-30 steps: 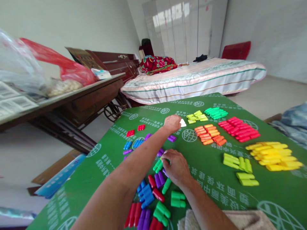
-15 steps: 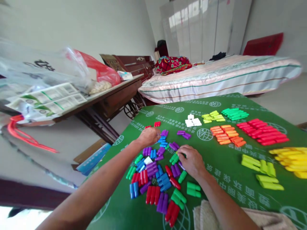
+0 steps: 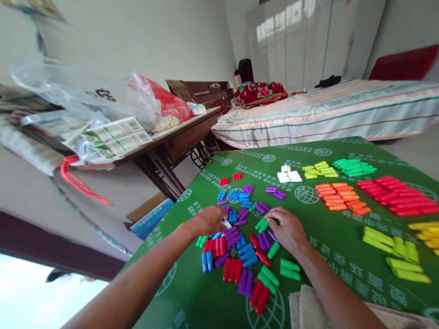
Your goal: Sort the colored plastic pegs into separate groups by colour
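Small glossy plastic tubes, like pen caps, lie in a mixed pile on the green table covering. My left hand [image 3: 208,220] is over the pile's left side, fingers bent down beside a white piece [image 3: 227,224] and purple tubes [image 3: 232,236]. Its fingertips are partly hidden. My right hand [image 3: 285,229] rests at the pile's right side, thumb and forefinger together by some green tubes [image 3: 262,224]; what they pinch is too small to name. Blue tubes [image 3: 248,255] and red tubes [image 3: 232,270] lie nearer me. Small red groups [image 3: 237,176] sit beyond the left hand.
Sorted by colour on the right are white [image 3: 289,174], orange [image 3: 339,197], red [image 3: 398,195] and yellow-green [image 3: 379,238] tubes. A beige cloth [image 3: 302,307] lies at the near edge. A side table [image 3: 178,137] with bags stands left; a bed [image 3: 308,119] is behind.
My left hand has come back toward me from the far small groups to the pile's left side, uncovering blue tubes. My right hand stays by the green tubes. The view has swung left.
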A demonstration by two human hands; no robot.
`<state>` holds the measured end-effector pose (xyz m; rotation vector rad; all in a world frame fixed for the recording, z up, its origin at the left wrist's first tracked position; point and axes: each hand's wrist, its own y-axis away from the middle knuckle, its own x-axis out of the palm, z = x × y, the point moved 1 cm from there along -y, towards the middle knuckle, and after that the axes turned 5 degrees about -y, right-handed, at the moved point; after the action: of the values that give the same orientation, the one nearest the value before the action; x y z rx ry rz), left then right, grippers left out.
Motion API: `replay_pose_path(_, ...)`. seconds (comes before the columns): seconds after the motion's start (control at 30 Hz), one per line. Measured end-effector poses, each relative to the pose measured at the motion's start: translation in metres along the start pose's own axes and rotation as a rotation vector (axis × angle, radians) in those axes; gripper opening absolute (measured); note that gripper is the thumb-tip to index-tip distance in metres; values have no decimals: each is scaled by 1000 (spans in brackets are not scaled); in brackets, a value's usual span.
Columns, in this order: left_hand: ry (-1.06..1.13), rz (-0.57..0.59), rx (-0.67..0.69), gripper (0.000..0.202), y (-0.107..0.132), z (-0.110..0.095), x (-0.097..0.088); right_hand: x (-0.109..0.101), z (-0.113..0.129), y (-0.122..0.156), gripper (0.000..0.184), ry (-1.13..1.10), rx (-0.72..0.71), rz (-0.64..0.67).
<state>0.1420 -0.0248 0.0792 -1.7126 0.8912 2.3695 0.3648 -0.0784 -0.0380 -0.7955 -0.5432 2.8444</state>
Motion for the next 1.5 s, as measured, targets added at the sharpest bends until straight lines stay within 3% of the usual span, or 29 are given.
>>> replay_pose_path(0.2, -30, 56, -23, 40, -1, -9, 1, 0, -1, 0, 20, 0, 2, 7)
replay_pose_path(0.37, -36, 30, -16, 27, -6, -9, 4, -1, 1, -1, 21, 8, 0, -5)
replay_pose_path(0.6, 337, -49, 19, 15, -14, 7, -8, -1, 0, -1, 20, 11, 13, 1)
replay_pose_path(0.73, 478, -143, 29, 22, -24, 9, -17, 0, 1, -2, 20, 0, 24, 2)
replay_pose_path(0.93, 745, -254, 37, 26, -54, -13, -30, -1, 5, -3, 20, -7, 30, -3)
replay_pose_path(1.13, 996, -165, -27, 31, -67, -33, -38, -2, 9, -4, 20, -12, 35, -12)
replay_pose_path(1.37, 1249, -179, -41, 61, -62, -52, -27, -6, 15, -3, 19, -16, 42, -26)
replay_pose_path(1.5, 1316, -230, 9, 50, -59, -73, -17, -6, 16, -3, 23, 10, 50, -22)
